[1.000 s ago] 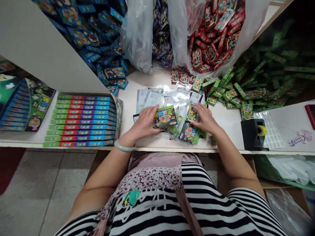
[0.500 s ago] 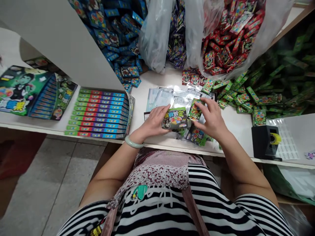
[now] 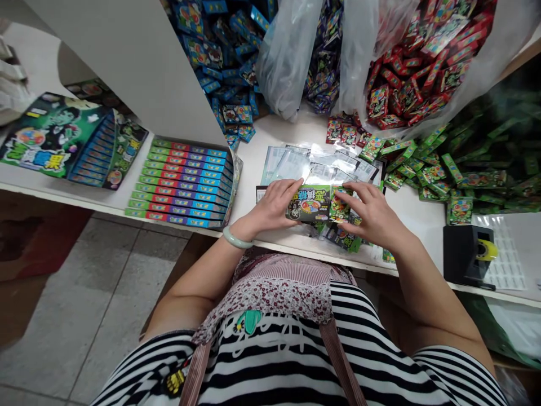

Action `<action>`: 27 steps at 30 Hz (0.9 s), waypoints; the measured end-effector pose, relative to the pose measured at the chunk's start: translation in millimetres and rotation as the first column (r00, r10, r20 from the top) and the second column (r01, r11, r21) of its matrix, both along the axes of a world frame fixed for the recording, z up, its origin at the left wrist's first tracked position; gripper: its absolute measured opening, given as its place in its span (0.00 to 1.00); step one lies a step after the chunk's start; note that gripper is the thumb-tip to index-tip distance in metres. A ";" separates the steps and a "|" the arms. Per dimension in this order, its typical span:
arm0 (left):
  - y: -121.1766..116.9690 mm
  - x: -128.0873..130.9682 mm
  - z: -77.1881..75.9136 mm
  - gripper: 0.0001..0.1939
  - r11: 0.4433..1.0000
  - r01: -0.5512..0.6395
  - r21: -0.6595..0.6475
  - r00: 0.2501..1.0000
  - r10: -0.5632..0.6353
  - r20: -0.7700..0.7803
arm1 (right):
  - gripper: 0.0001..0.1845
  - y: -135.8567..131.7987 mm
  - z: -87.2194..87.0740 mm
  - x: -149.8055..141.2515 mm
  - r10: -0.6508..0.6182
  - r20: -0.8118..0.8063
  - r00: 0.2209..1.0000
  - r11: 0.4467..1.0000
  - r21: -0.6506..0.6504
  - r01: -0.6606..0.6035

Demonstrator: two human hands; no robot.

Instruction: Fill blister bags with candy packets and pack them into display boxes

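My left hand (image 3: 274,206) is closed on a printed green-and-black pouch (image 3: 307,204), held just above the white table (image 3: 296,135). My right hand (image 3: 372,214) grips a small green box (image 3: 338,203) and holds it against the pouch's right end. Under both hands lies a spread of clear and printed pouches (image 3: 313,163). A pale green bangle (image 3: 235,240) circles my left wrist.
Left of my hands stands a display box of striped packs (image 3: 181,183), with a green printed carton (image 3: 63,141) beyond it. Blue boxes (image 3: 224,51), a bag of red boxes (image 3: 418,62) and loose green boxes (image 3: 460,163) fill the back. A black tape dispenser (image 3: 467,254) sits at right.
My right hand picked a green box from the pile and brought it to the pouch's right end. My left hand kept hold of the pouch. The view shifted left.
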State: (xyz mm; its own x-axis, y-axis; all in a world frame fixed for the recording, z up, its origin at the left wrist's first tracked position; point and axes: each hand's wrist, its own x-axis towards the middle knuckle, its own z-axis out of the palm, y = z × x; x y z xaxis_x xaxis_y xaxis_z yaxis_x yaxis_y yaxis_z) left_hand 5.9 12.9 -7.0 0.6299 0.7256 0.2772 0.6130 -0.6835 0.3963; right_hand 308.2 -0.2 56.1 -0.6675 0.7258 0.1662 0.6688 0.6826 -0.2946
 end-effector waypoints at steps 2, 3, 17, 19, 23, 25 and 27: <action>-1.9 -0.2 0.6 0.58 1.000 0.017 -0.009 1.000 -0.017 -0.013 | 0.34 1.0 -0.3 1.8 0.040 -0.003 0.999 0.999 -0.030 -0.040; -2.7 -0.2 0.9 0.58 1.000 0.027 -0.015 0.999 -0.027 -0.017 | 0.34 1.5 -0.5 2.7 0.056 -0.005 0.998 0.997 -0.049 -0.056; -3.1 7.7 1.0 0.58 0.998 0.028 -0.064 0.999 -0.025 0.049 | 0.49 -0.5 -26.8 -4.5 -0.105 -0.338 0.935 0.972 -0.233 0.025; -3.3 7.1 -1.9 0.57 0.998 -0.004 -0.064 0.997 0.009 0.071 | 0.39 -5.1 -30.9 -6.3 -0.197 -0.363 0.911 0.966 -0.228 0.118; -3.9 4.4 -6.3 0.54 0.994 -0.055 -0.100 0.997 0.060 0.053 | 0.22 -11.9 -36.5 -9.6 -0.277 -0.336 0.900 0.927 -0.339 0.158; -4.7 4.8 -6.3 0.53 0.990 -0.059 -0.129 0.997 0.065 0.045 | 0.20 -11.8 -40.6 -12.7 -0.312 -0.336 0.888 0.905 -0.389 0.171; -5.8 7.6 -5.2 0.51 0.989 -0.057 -0.138 0.996 0.065 0.054 | 0.19 -11.3 -45.8 -18.8 -0.330 -0.332 0.883 0.892 -0.417 0.177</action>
State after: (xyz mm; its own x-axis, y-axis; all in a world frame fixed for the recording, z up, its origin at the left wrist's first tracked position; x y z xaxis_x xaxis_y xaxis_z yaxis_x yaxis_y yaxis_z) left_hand 13.5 7.1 -12.2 0.5691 0.7957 0.2076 0.6250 -0.5826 0.5195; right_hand 289.3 -11.5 10.3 -0.3892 0.9192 0.0602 0.5836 0.2966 -0.7560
